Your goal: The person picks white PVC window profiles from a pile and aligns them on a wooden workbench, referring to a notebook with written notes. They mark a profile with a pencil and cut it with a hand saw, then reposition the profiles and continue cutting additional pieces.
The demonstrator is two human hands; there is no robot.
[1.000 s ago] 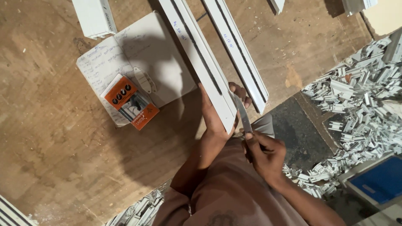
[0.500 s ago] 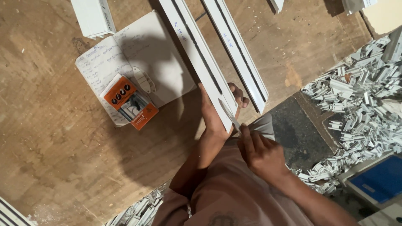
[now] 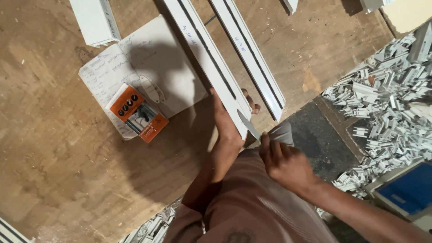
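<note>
Left hand (image 3: 227,130) is clamped round the end of the white profile (image 3: 207,58) at the counter (image 3: 54,171) edge, right hand (image 3: 283,164) gripping a blade (image 3: 248,126) against it, so a slip could easily nick those fingers.

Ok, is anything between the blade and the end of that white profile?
Nothing visible. The right hand holds the blade with its tip right at the near end of the white profile, which the left hand grips. The notebook and orange pack lie off to the side.
</note>
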